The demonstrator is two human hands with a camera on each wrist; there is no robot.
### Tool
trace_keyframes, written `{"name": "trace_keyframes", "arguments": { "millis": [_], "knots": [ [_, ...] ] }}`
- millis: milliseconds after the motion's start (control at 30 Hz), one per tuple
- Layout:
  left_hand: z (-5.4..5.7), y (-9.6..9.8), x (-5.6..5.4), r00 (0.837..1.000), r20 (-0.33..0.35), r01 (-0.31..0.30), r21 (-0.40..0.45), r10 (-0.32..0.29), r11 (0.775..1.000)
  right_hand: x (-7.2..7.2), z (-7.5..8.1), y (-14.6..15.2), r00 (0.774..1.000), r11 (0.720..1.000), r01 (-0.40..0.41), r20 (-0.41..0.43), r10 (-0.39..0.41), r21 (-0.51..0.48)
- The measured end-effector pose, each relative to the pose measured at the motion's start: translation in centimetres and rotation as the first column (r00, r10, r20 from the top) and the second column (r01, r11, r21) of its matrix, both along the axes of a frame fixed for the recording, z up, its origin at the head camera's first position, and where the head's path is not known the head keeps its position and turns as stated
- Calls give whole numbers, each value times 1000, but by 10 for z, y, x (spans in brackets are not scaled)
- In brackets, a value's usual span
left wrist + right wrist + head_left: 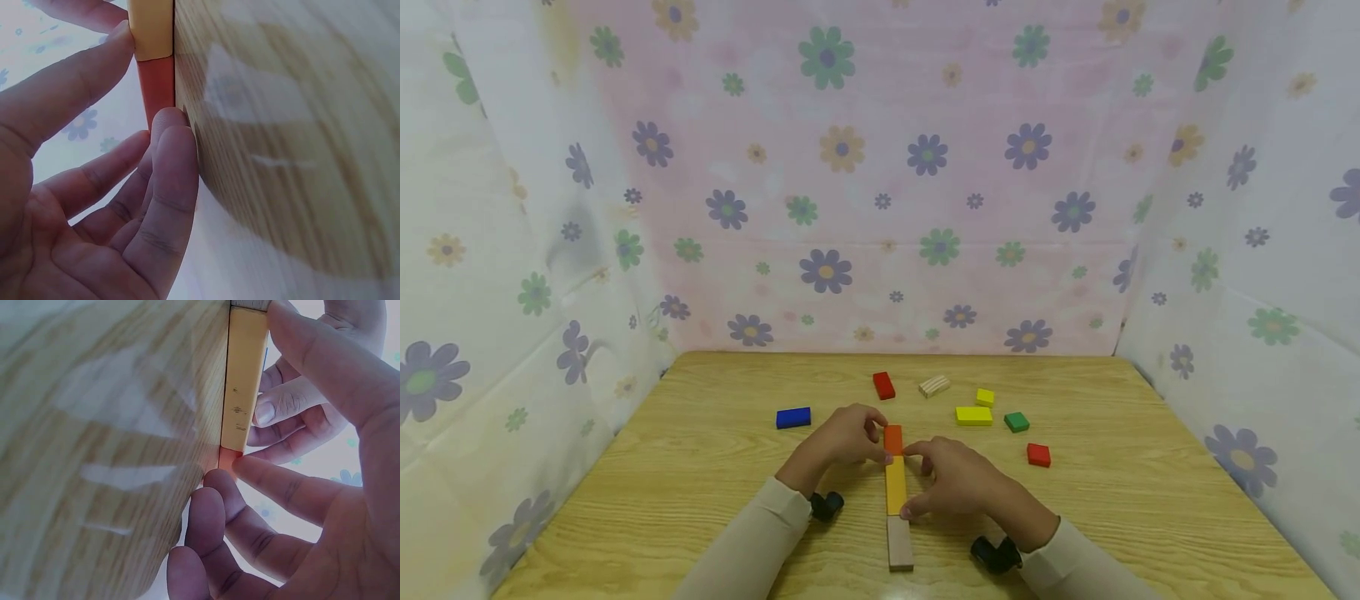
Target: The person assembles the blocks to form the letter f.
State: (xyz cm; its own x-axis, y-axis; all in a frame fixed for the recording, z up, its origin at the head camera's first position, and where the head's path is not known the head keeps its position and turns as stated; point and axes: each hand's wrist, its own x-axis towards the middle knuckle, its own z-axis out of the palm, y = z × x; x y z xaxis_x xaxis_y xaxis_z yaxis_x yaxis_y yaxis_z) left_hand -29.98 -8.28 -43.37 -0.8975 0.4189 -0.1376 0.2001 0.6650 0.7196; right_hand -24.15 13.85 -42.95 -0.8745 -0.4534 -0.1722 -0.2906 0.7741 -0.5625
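Observation:
Three blocks lie end to end in a straight row on the wooden table: an orange-red block (892, 437) farthest away, a longer yellow-orange block (896, 487) in the middle, and a plain wooden block (900, 546) nearest. My left hand (848, 435) is on the row's left side, its index finger by the orange-red block's far end and its thumb against the yellow-orange block near the joint. From the right, my right hand (958, 477) touches the row with its index fingertip at the orange-red block and its thumb near the yellow-orange block's near end.
A blue block (793, 417) lies to the left. Farther back are a red block (883, 386) and a striped wooden block (934, 386). Toward the right lie two yellow blocks (973, 416), a green block (1017, 422) and a small red block (1039, 455). Flowered cloth surrounds the table.

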Motion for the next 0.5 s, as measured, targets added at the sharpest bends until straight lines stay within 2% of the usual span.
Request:
{"name": "trace_keyframes", "arguments": {
  "millis": [500],
  "knots": [
    [-2,1,-1,1000,7,-24,18,24,1000,1,1,1,1000,1000,4,4,-4,-2]
  ]
}}
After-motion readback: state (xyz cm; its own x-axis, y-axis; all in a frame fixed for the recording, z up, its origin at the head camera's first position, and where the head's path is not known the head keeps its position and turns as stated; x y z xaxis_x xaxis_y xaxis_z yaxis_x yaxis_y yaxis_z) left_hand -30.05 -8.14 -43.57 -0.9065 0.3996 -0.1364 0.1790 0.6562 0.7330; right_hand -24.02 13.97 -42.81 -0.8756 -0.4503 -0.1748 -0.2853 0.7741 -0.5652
